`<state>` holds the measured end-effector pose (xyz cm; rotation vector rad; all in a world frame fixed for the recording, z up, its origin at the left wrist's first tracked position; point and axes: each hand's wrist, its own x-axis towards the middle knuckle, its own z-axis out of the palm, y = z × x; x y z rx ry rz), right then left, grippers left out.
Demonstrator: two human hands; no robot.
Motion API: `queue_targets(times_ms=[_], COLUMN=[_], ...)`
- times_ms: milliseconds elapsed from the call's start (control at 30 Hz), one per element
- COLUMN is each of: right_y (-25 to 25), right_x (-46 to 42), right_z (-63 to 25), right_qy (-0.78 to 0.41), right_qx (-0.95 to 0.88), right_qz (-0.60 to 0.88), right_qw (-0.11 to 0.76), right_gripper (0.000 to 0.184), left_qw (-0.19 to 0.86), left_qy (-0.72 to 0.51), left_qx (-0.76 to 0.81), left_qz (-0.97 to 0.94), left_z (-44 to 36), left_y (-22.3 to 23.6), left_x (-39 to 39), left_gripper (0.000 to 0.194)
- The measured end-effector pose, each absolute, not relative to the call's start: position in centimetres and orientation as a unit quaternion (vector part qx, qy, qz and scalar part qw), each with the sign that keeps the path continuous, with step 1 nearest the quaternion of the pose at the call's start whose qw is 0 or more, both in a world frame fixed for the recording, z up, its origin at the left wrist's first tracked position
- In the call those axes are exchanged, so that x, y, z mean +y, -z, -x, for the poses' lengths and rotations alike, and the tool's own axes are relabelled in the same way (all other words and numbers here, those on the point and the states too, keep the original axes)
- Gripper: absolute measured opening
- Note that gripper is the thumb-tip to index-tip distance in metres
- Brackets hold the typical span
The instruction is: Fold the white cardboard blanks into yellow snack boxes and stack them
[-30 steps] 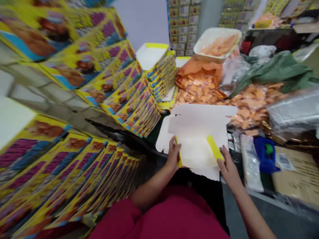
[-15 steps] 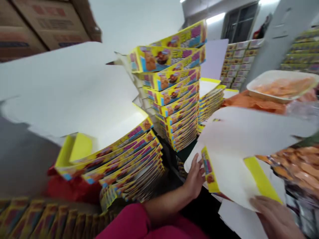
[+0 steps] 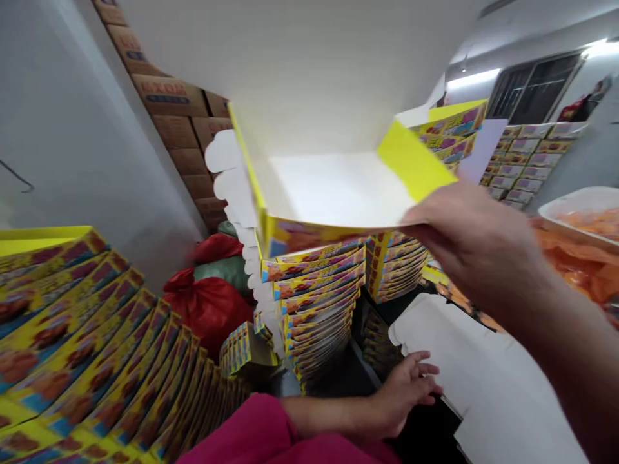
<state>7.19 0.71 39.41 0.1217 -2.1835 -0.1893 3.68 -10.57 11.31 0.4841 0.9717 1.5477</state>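
My right hand (image 3: 476, 225) grips a part-folded cardboard box (image 3: 333, 183) by its near right corner. The box has a white inside, yellow side walls and a tall white lid flap standing up behind. It is held over a stack of nested printed boxes (image 3: 319, 303); whether it touches them I cannot tell. Low in the middle, my left hand (image 3: 403, 393) has its fingers spread and holds nothing. Those fingertips are at the edge of a flat white cardboard blank (image 3: 483, 374), and contact is unclear.
A leaning row of nested yellow boxes (image 3: 82, 335) fills the left. Red sacks (image 3: 213, 309) lie behind it. Brown cartons (image 3: 169, 96) are piled by the wall. At right, a white tub (image 3: 580, 206) holds orange packets, with orange plastic below.
My right hand has lifted the box from the right and carried it left over the nested stack. My left hand has come off the box. The view has swung left.
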Motion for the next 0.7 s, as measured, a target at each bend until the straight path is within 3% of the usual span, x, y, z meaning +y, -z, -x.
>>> queue_targets(times_ms=[133, 333, 567, 700], right_y=[-40.2, -38.2, -39.5, -38.3], right_x=[-1.8, -1.7, -1.2, -1.1], right_z=[-0.2, 3.5, 6.3, 7.4], right_qy=[0.078, 0.105, 0.111, 0.108], right_qx=[-0.904, -0.942, -0.932, -0.948], right_qz=[-0.115, -0.109, -0.109, -0.126], right_qw=[0.405, 0.3, 0.326, 0.272], right_gripper=[0.02, 0.02, 0.034, 0.044], left_qw=[0.571, 0.575, 0.589, 0.589], left_qy=[-0.673, -0.668, -0.631, -0.622], left_qx=[0.419, 0.423, 0.445, 0.445], left_qz=[-0.214, -0.211, -0.239, -0.261], left_z=[-2.8, -1.9, -2.2, -2.3], left_y=[-11.2, -10.6, -9.7, -9.3], left_x=[-11.7, -12.5, -11.1, -10.5], left_gripper=[0.073, 0.068, 0.063, 0.059])
